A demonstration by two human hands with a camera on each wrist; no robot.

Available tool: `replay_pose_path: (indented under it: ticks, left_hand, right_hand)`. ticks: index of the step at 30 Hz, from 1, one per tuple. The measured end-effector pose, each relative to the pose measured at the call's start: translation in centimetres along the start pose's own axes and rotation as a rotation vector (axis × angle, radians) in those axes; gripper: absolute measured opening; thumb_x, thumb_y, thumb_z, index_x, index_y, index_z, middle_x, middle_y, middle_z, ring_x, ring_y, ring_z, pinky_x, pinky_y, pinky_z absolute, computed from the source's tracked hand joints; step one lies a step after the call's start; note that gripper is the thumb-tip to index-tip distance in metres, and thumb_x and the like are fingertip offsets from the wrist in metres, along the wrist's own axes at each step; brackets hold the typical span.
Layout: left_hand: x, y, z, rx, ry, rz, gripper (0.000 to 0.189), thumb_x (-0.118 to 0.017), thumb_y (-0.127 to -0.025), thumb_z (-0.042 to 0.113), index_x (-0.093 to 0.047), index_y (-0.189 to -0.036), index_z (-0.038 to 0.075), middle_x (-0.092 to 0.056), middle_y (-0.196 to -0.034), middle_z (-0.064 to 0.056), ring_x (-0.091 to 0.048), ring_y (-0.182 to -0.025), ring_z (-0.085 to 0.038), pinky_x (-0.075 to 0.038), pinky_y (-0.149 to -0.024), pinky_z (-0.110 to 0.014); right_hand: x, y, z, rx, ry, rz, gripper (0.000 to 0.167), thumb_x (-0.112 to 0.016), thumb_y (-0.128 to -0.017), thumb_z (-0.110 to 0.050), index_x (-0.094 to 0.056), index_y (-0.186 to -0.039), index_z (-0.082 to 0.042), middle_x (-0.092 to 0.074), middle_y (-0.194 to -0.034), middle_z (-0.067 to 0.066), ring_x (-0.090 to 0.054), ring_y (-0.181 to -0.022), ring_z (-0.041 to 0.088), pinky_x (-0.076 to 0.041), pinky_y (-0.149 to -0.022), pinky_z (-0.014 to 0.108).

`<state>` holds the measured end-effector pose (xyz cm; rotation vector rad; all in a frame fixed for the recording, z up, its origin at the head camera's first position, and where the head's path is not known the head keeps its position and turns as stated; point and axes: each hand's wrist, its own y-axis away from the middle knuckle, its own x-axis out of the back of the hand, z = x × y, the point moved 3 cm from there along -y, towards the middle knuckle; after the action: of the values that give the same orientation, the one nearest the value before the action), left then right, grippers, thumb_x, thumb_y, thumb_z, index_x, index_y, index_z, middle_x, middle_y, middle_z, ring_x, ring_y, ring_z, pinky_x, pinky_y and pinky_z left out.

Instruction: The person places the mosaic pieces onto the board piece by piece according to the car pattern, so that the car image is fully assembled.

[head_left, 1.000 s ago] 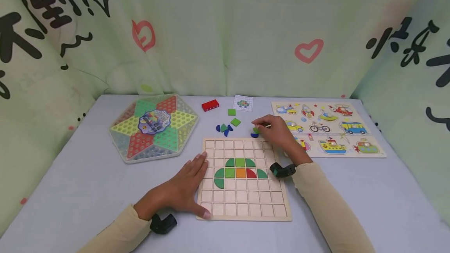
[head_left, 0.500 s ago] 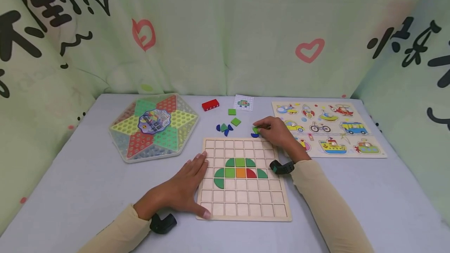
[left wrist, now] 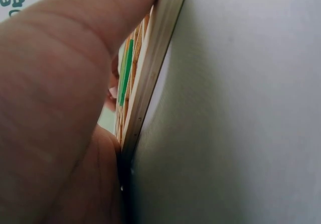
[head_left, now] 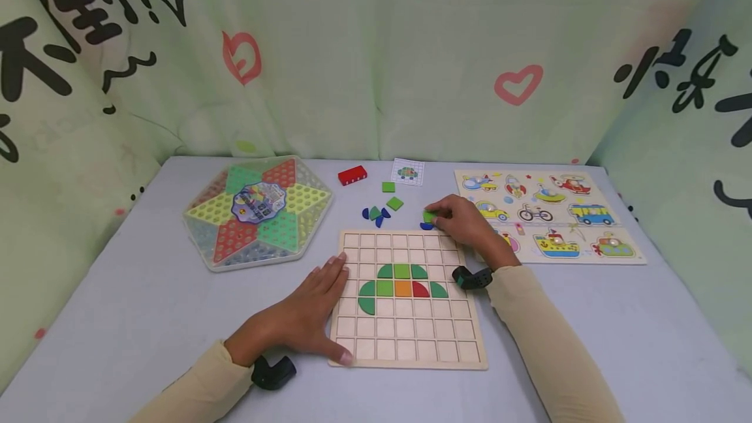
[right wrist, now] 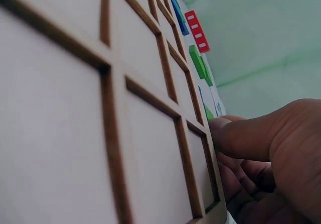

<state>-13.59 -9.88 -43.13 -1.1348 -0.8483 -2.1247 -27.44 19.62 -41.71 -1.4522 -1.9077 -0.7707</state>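
My left hand (head_left: 311, 309) lies with fingers spread along the left edge of a wooden grid board (head_left: 405, 348), its thumb on the near left corner. In the left wrist view the thumb (left wrist: 100, 28) crosses the board's edge. Beyond the board's far right part, my right hand (head_left: 467, 222) pinches a light green square tile (head_left: 429, 216) between thumb and fingertips. Close below that tile lies a blue piece (head_left: 426, 226). On the grid sit green quarter-round pieces (head_left: 367, 306), green squares (head_left: 384, 288), an orange square (head_left: 403, 288) and a red quarter-round (head_left: 420, 289).
Behind the board lie loose green squares (head_left: 395, 203), small blue pieces (head_left: 386, 213), a red block (head_left: 352, 175) and a pattern card (head_left: 408, 172). A hexagonal Chinese checkers board (head_left: 258, 214) stands left, a vehicle puzzle board (head_left: 552, 214) right. A curtain (head_left: 376, 51) hangs behind.
The right fingertips have drawn together on the green tile, and slightly more of it shows. The left hand and the grid board have stayed in place.
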Motion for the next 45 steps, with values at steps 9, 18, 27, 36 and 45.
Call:
replay_pose_path:
  ticks: [9,18,27,36,45]
  left_hand:
    - [0.0,0.0,0.0,0.009,-0.004,-0.005,0.136,-0.071,-0.062,0.078,-0.004,-0.156,0.005,0.015,-0.162,-0.006,0.013,-0.146,-0.020,-0.001,-0.116,-0.044]
    - [0.0,0.0,0.0,0.008,0.004,-0.004,0.137,-0.072,-0.062,0.077,-0.005,-0.156,0.005,0.014,-0.162,-0.006,0.013,-0.146,-0.021,0.000,-0.116,-0.044]
    - [-0.1,0.0,-0.1,0.003,-0.005,-0.001,0.137,-0.071,-0.062,0.078,-0.004,-0.156,0.005,0.015,-0.162,-0.006,0.014,-0.146,-0.020,0.000,-0.116,-0.043]
    - [-0.2,-0.1,-0.2,0.000,-0.005,-0.001,0.137,-0.071,-0.062,0.079,-0.004,-0.156,0.005,0.015,-0.161,-0.007,0.014,-0.146,-0.020,0.000,-0.116,-0.043]
    - [0.0,0.0,-0.1,-0.006,-0.004,0.006,0.137,-0.071,-0.062,0.079,-0.004,-0.156,0.004,0.015,-0.161,-0.007,0.014,-0.146,-0.020,-0.001,-0.116,-0.043]
  right_hand:
    - [-0.4,0.1,-0.1,0.006,0.037,0.017,0.029,-0.061,-0.095,-0.005,-0.066,-0.123,0.000,-0.053,-0.102,0.013,-0.049,-0.088,0.026,-0.042,-0.074,0.036]
    - [-0.2,0.4,0.2,0.006,-0.048,0.063,0.023,-0.061,-0.095,-0.008,-0.067,-0.117,-0.004,-0.064,-0.103,0.011,-0.056,-0.089,0.026,-0.046,-0.080,0.039]
    - [0.3,0.9,0.2,-0.021,-0.126,0.102,0.024,-0.058,-0.096,-0.010,-0.067,-0.119,-0.007,-0.062,-0.118,0.012,-0.056,-0.101,0.027,-0.046,-0.089,0.042]
    - [0.4,1.6,-0.9,0.032,-0.145,0.095,0.024,-0.062,-0.095,-0.008,-0.068,-0.118,-0.006,-0.064,-0.117,0.011,-0.058,-0.099,0.026,-0.047,-0.088,0.039]
    - [-0.3,3.1,-2.6,0.134,-0.086,0.028,0.027,-0.063,-0.092,-0.004,-0.069,-0.118,-0.005,-0.064,-0.107,0.009,-0.056,-0.088,0.023,-0.048,-0.079,0.036]
